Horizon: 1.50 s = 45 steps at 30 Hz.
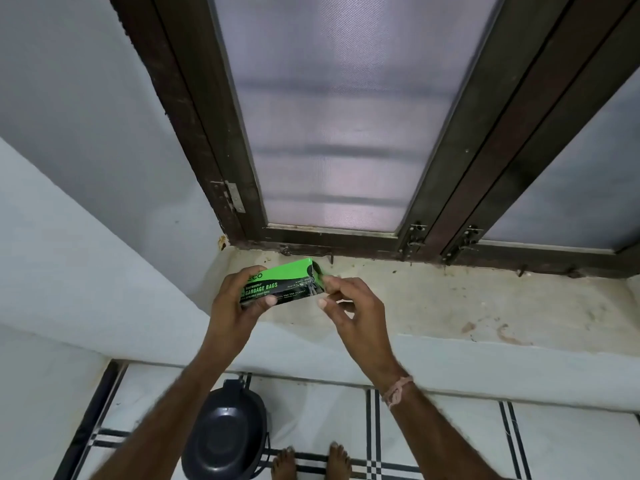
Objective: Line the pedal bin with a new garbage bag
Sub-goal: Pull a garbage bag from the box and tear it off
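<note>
A green and black box of garbage bags [284,280] is held over the window sill, lettering facing me. My left hand [239,299] grips its left half, thumb on the front. My right hand [346,306] is at the box's right end, with thumb and forefinger pinching at the end flap, where a dark opening shows. Below on the floor stands the black pedal bin [225,434], lid down, partly hidden by my left forearm.
A stained stone window sill [450,299] runs under a dark-framed window [332,116] with frosted panes and latches. White walls close in on the left. My bare feet [311,462] stand on white tiles with black lines, just right of the bin.
</note>
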Motion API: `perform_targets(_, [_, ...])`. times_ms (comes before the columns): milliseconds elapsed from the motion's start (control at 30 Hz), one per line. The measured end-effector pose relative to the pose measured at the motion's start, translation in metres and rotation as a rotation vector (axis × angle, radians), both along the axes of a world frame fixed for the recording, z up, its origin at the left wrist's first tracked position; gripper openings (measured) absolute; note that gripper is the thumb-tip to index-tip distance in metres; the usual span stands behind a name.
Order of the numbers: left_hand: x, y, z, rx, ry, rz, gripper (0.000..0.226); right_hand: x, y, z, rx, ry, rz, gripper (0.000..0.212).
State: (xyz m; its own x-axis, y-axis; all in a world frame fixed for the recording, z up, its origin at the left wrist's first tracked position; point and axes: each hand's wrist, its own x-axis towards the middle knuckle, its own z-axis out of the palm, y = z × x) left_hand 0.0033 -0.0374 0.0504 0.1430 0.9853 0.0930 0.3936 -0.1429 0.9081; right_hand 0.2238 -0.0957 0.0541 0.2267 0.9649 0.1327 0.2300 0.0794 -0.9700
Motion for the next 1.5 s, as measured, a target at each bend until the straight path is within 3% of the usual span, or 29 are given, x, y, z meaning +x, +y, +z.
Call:
perform_targets(267, [0.003, -0.009, 0.015, 0.034, 0.048, -0.015, 0.049, 0.005, -0.002, 0.008, -0.001, 0.024, 0.091, 0.049])
perform_targets(533, [0.002, -0.015, 0.028, 0.050, 0.084, -0.049, 0.054, 0.014, -0.004, 0.018, 0.026, 0.053, 0.091, 0.014])
perform_targets(667, [0.004, -0.018, 0.033, 0.050, 0.109, -0.029, 0.051, 0.015, -0.006, 0.021, 0.018, 0.108, 0.063, 0.012])
perform_targets(733, [0.005, -0.019, 0.036, 0.059, 0.121, -0.022, 0.052, 0.015, -0.006, 0.020, -0.023, 0.176, 0.083, 0.001])
perform_targets(867, [0.003, -0.022, 0.042, 0.067, 0.142, -0.039, 0.054, 0.019, -0.006, 0.020, -0.083, 0.329, 0.114, 0.035])
perform_targets(967, [0.003, -0.025, 0.046, 0.068, 0.157, -0.048, 0.050, 0.021, -0.008, 0.017, -0.089, 0.345, 0.149, 0.047])
perform_targets(1133, [0.006, -0.026, 0.061, 0.106, 0.229, -0.088, 0.046, 0.021, -0.011, 0.011, -0.155, 0.393, 0.207, 0.056])
perform_targets(1367, [0.040, -0.015, 0.103, 0.351, 0.746, -0.182, 0.057, 0.018, -0.010, -0.004, -0.267, 0.725, 0.294, 0.056])
perform_targets(1500, [0.038, -0.010, 0.106, 0.362, 0.730, -0.182, 0.058, 0.018, -0.006, -0.003, -0.304, 0.899, 0.274, 0.054])
